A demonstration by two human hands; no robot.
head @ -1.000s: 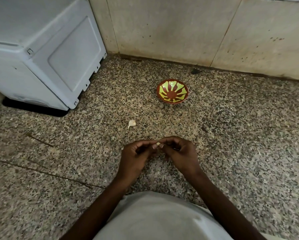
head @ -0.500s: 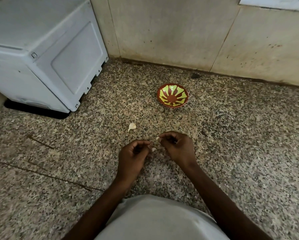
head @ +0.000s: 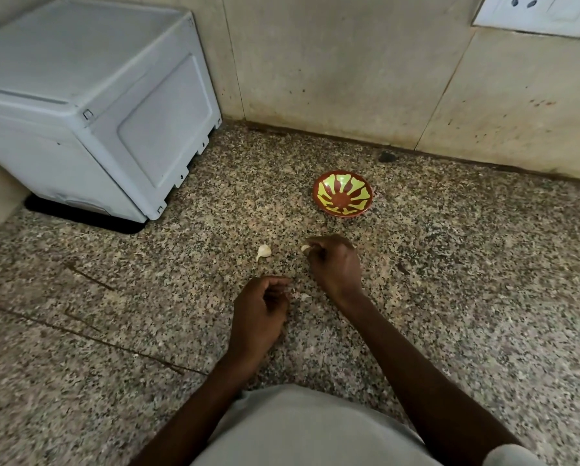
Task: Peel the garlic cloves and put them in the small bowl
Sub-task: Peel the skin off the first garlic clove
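My right hand point(head: 334, 264) pinches a pale garlic clove point(head: 305, 248) at its fingertips, a short way in front of the small red bowl with a yellow pattern point(head: 342, 193). The bowl holds nothing that I can see. My left hand point(head: 260, 311) hovers nearer to me with curled fingers; a bit of thin skin seems to sit at its fingertips, too small to tell. Another unpeeled garlic clove point(head: 263, 251) lies on the speckled counter left of my right hand. A scrap of peel point(head: 305, 297) lies between my hands.
A grey-white appliance box point(head: 90, 105) stands at the back left. The tiled wall point(head: 349, 68) closes off the back, with a white socket plate point(head: 537, 13) at the top right. The speckled stone counter point(head: 466, 297) stretches to the right.
My hands have come apart. The right hand moved forward toward the bowl with the clove, while the left hand stayed back. A scrap of peel now lies on the counter.
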